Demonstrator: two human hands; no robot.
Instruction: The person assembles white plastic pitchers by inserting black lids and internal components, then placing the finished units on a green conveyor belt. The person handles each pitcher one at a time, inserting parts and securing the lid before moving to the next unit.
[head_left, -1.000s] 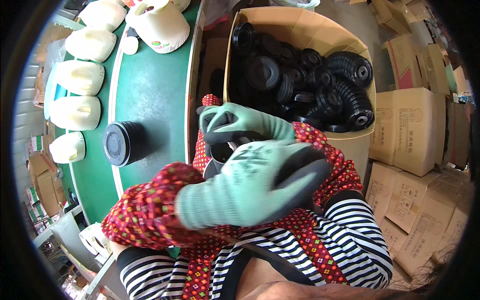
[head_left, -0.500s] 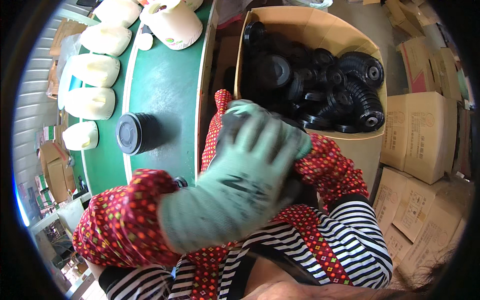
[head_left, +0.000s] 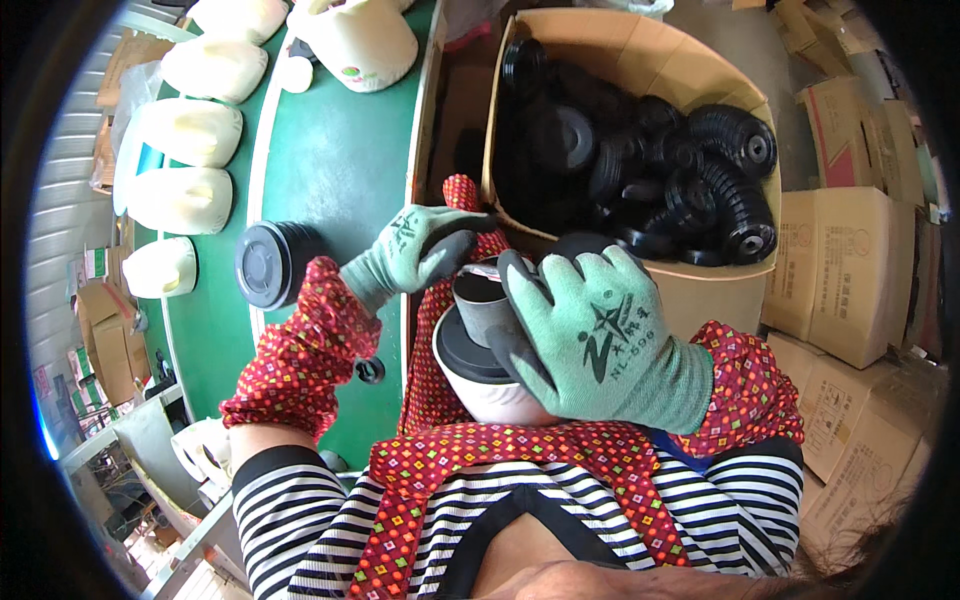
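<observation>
held against the lap, just below the table (head_left: 330,160) edge: a white container (head_left: 490,390) with a black cap (head_left: 475,315) on its top. right hand (head_left: 590,340), in a green glove with dark palm, wrapped over the cap and the container's upper shoulder, fingers (head_left: 520,290) curled around the cap's side; closed on it. left hand (head_left: 420,250), same kind of glove, at the far side of the cap, fingers bent and pressed to the cap's rim; gripping, though the exact contact partly hidden by the right hand. both forearms in red patterned sleeves (head_left: 300,350); striped black-and-white shirt below.

on the green table, to the left: a second black cap (head_left: 265,265) lying flat, apart from the hands. farther left along the table's curved edge: a row of white containers (head_left: 185,200) on their sides, one more (head_left: 360,40) at the top. a small black knob (head_left: 368,370) at the table's near edge, beside the left sleeve.

ahead and right: an open cardboard box (head_left: 720,290) filled with black ribbed caps (head_left: 700,180), touching the lap area. more closed cardboard cartons (head_left: 850,270) stacked on the floor at right.
</observation>
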